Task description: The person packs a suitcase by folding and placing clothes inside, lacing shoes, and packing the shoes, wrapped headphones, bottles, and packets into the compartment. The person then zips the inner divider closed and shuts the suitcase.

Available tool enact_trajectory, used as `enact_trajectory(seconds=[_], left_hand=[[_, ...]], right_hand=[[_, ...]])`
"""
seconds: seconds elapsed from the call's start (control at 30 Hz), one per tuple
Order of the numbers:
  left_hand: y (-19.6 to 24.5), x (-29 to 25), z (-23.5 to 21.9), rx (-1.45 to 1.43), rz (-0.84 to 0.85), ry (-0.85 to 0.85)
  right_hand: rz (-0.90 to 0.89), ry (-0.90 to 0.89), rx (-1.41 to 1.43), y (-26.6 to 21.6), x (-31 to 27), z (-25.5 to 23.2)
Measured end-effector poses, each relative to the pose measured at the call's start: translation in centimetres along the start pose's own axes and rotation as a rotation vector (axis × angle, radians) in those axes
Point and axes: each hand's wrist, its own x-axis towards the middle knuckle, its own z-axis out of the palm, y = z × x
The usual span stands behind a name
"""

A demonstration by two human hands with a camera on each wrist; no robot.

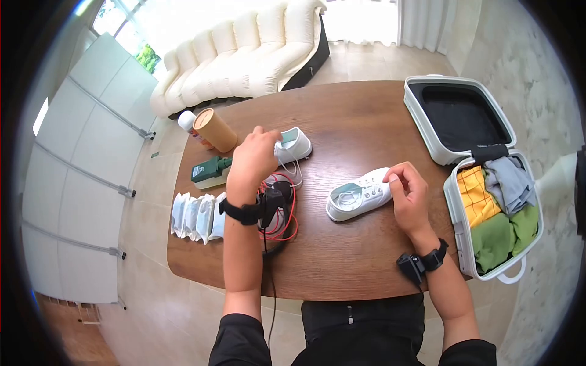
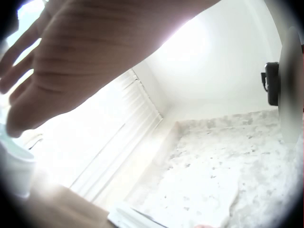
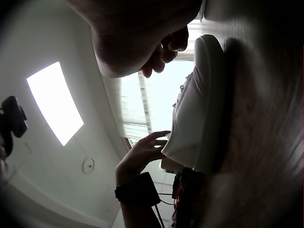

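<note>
Two white lace-up sneakers lie on the wooden table. The near sneaker (image 1: 360,194) rests on its sole, laces tucked into its opening and toe pointing right. Over its toe is my right hand (image 1: 408,194), fingers loosely bent; the right wrist view shows a gap between this hand (image 3: 147,38) and the sneaker (image 3: 197,109). My left hand (image 1: 255,155) reaches over the far sneaker (image 1: 296,145), partly covering it, with a loose lace hanging down its side. In the left wrist view the left fingers (image 2: 21,71) are spread, the thumb close above the sneaker's opening (image 2: 16,149).
An open suitcase (image 1: 452,189) with folded clothes stands at the right. At the left are a cardboard tube (image 1: 215,130), a white-capped bottle (image 1: 188,121), a green-and-white box (image 1: 210,172) and several small packs (image 1: 198,216). Red cable (image 1: 295,213) lies coiled beneath the left wrist.
</note>
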Motion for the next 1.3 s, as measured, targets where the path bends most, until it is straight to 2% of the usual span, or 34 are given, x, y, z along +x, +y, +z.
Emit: enact_trajectory(seconds=[0.03, 0.1, 0.27, 0.33, 0.47, 0.53, 0.67, 0.83, 0.87, 0.9, 0.97, 1.0, 1.13, 1.2, 1.23, 1.3], left_hand=[[-0.3, 0.2, 0.2, -0.005, -0.007, 0.008], [-0.6, 0.5, 0.5, -0.026, -0.018, -0.105], [-1.3, 1.3, 1.9, 0.024, -0.019, -0.033], [-1.7, 1.7, 1.6, -0.025, 0.02, -0.096], [-2.5, 2.0, 2.0, -0.025, 0.059, -0.115], [-2.5, 2.3, 2.0, -0.189, 0.105, -0.098], [-2.4, 3.0, 2.2, -0.27, 0.168, -0.067], [0.6, 2.5, 1.0, -0.439, 0.312, -0.152], [1.5, 2.3, 0.6, -0.482, 0.284, -0.189], [1.6, 2.3, 1.0, -0.484, 0.286, -0.189], [1.7, 2.4, 1.9, -0.566, 0.408, -0.073], [2.2, 2.3, 1.6, -0.586, 0.391, -0.009], [2.5, 2.5, 1.4, -0.662, 0.363, -0.01], [2.5, 2.4, 0.7, -0.562, 0.354, -0.127], [2.5, 2.1, 0.4, -0.562, 0.353, -0.127], [2.6, 1.3, 0.1, -0.526, 0.409, -0.226]], right_hand=[[-0.008, -0.008, -0.003, 0.0, 0.1, 0.0], [0.002, -0.002, -0.016, -0.2, 0.1, 0.0], [0.019, -0.007, -0.01, 0.0, 0.0, 0.0], [0.019, -0.012, -0.006, 0.1, 0.0, 0.0], [0.022, -0.011, -0.005, -0.2, 0.0, 0.1], [0.021, -0.01, -0.009, -0.2, -0.1, 0.1], [0.018, -0.017, -0.003, 0.0, -0.1, 0.1], [0.031, -0.021, -0.002, 0.1, -0.1, 0.1], [0.031, -0.019, -0.004, 0.0, -0.1, 0.1], [0.031, -0.018, -0.007, -0.1, -0.1, 0.1], [0.025, -0.015, 0.001, 0.1, -0.1, 0.1], [0.019, -0.012, 0.012, 0.2, -0.1, 0.1], [0.024, -0.012, 0.01, -0.2, -0.1, 0.1], [0.023, -0.018, 0.01, -0.2, -0.1, 0.1], [0.023, -0.019, 0.01, -0.2, -0.1, 0.1], [0.019, -0.019, 0.011, -0.1, -0.1, 0.1]])
